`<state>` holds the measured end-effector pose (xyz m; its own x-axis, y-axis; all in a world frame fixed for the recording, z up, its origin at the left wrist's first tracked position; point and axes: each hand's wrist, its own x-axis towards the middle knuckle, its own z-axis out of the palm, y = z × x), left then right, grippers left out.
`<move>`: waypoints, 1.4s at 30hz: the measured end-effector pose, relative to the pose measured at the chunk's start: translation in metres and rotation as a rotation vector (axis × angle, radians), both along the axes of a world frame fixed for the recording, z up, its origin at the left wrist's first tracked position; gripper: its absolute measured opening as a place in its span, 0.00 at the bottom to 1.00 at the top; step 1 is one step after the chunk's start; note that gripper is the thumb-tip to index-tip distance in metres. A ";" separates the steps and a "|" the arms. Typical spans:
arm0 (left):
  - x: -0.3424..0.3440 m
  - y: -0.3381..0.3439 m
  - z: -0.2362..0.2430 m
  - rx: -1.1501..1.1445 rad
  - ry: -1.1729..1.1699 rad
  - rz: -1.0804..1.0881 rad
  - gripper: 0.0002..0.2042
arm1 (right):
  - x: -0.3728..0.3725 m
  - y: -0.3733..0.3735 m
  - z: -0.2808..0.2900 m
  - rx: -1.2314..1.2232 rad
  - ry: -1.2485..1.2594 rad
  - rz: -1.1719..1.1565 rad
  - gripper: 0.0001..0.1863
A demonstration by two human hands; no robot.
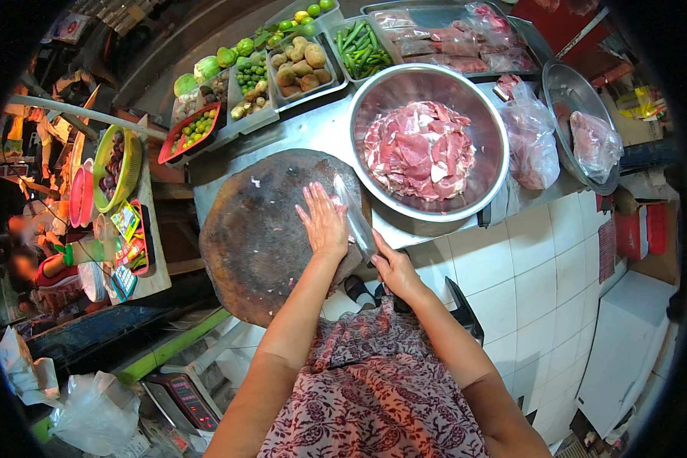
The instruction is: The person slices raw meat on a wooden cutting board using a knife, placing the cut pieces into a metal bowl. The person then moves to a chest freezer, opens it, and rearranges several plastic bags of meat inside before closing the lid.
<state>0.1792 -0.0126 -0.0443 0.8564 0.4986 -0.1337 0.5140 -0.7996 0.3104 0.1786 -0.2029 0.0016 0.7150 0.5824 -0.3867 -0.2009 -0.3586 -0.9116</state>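
A large round wooden chopping block (pixel 244 221) with a dark, worn face lies in front of me, dotted with a few small scraps of meat. My left hand (pixel 326 223) rests flat near its right side, palm down and fingers stretched out; what is under the palm is hidden. Just right of it, a knife (pixel 356 217) with a broad blade points away from me. My right hand (pixel 393 269) grips its handle, which the fingers mostly cover. Beyond the knife, a wide steel bowl (pixel 493 153) holds a heap of sliced raw meat (pixel 420 153).
Tubs of potatoes (pixel 301 69), limes and green chillies (pixel 359 49) line the counter's far edge. Bagged meat (pixel 530 137) sits right of the bowl, beside a metal basin (pixel 561 76). A digital scale (pixel 183 401) stands low left. A yellow basket (pixel 122 168) is farther left.
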 end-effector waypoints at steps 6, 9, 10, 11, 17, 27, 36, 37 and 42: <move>0.001 0.002 0.002 -0.016 0.007 0.005 0.41 | 0.031 0.028 -0.008 0.038 0.165 0.030 0.31; 0.001 0.003 0.002 -0.013 0.018 0.009 0.41 | 0.034 0.037 -0.016 0.108 0.232 0.003 0.31; 0.001 0.003 0.002 -0.018 0.038 0.014 0.42 | 0.029 0.032 -0.016 0.159 0.270 -0.002 0.31; 0.001 0.002 0.001 0.000 0.024 0.004 0.42 | 0.023 0.024 -0.017 0.101 0.328 0.002 0.31; 0.000 0.003 -0.001 0.038 0.036 0.000 0.44 | 0.007 0.003 -0.018 0.159 0.369 0.001 0.32; 0.002 0.002 0.006 0.066 0.123 0.030 0.43 | 0.007 0.003 -0.008 0.070 0.274 0.069 0.32; 0.006 -0.001 0.013 0.034 0.160 0.110 0.43 | -0.016 -0.021 0.022 -0.120 0.132 0.169 0.32; 0.006 0.000 0.013 0.016 0.155 0.117 0.42 | -0.019 -0.022 0.027 -0.165 0.067 0.184 0.32; 0.003 0.012 0.016 0.016 0.159 0.104 0.40 | -0.030 -0.028 0.045 -0.212 -0.158 0.193 0.31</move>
<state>0.1823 -0.0005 -0.0287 0.7690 0.5863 -0.2550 0.6356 -0.7438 0.2067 0.1486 -0.2313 0.0465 0.6599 0.6312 -0.4075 0.0269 -0.5619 -0.8268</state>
